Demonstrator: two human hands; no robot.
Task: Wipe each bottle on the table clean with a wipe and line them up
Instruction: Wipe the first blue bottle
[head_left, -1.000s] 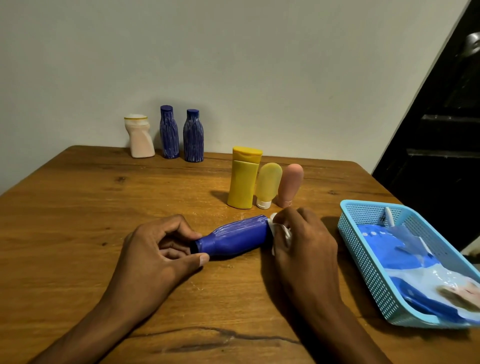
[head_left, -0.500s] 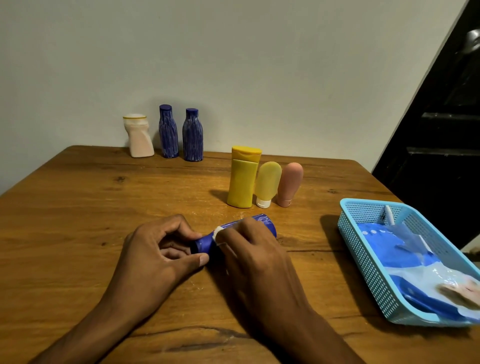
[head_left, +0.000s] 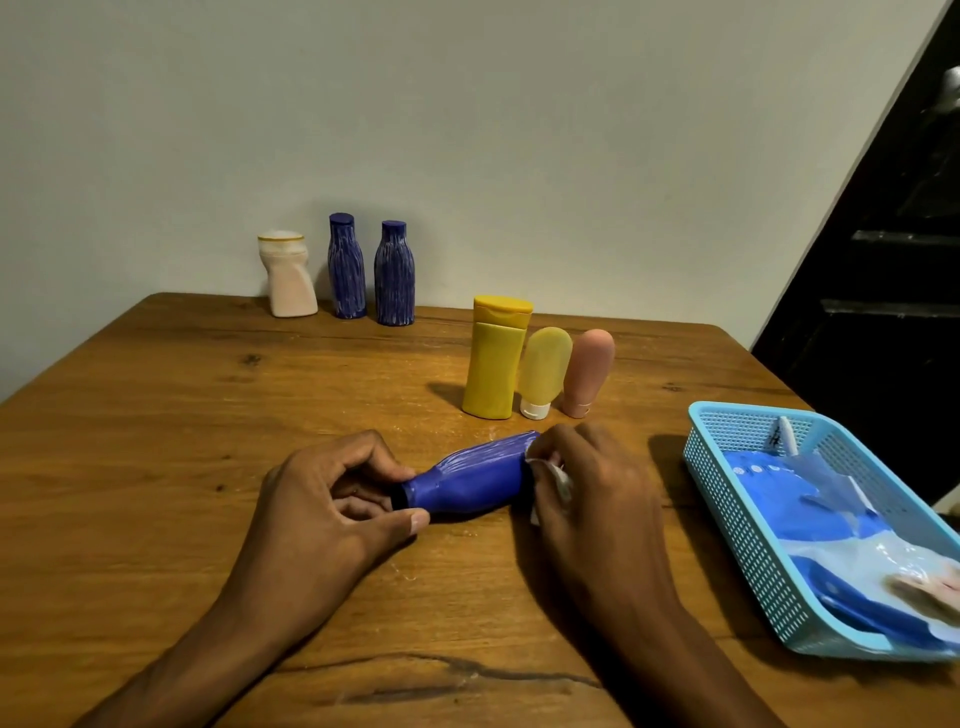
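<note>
From my head camera I look down on a wooden table (head_left: 156, 441). A blue bottle (head_left: 470, 480) lies on its side in front of me, cap end toward my left, base toward my right. My left hand (head_left: 322, 514) pinches the cap end between curled fingers and thumb. My right hand (head_left: 597, 493) is curled at the base of the bottle, gripping a white wipe (head_left: 558, 475) pressed against that end; only a bit of the wipe shows between my fingers. Just behind the bottle stand three more, close together: a yellow bottle (head_left: 496, 358) upright, a pale yellow tube (head_left: 543, 371) on its white cap, and a pink tube (head_left: 587, 371) cap down. At the far edge, against the wall (head_left: 467, 130), a white bottle (head_left: 288, 275) and two striped blue bottles (head_left: 345, 267) (head_left: 395, 275) stand in a row. To my right sits a light blue basket (head_left: 737, 509) with a blue pack (head_left: 810, 499) inside. A dark doorway (head_left: 883, 286) fills the right edge.
</note>
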